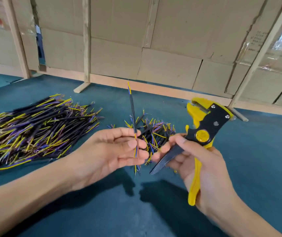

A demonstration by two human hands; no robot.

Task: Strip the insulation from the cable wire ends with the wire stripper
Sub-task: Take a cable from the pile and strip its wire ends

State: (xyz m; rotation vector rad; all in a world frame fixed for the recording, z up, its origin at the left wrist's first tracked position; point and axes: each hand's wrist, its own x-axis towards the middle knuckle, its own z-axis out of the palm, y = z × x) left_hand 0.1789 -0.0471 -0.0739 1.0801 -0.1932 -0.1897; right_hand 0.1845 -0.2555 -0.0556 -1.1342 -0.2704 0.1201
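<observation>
My left hand pinches a short black cable and holds it nearly upright, with yellow and blue wires sticking out at its top and bottom ends. My right hand grips the yellow-and-black wire stripper by its handles, jaws pointing up and left, apart from the cable. The stripper's jaws hold nothing.
A big heap of black cables with yellow and purple ends lies at the left on the teal table. A smaller pile lies behind my hands. Cardboard panels on wooden frames stand along the table's far edge.
</observation>
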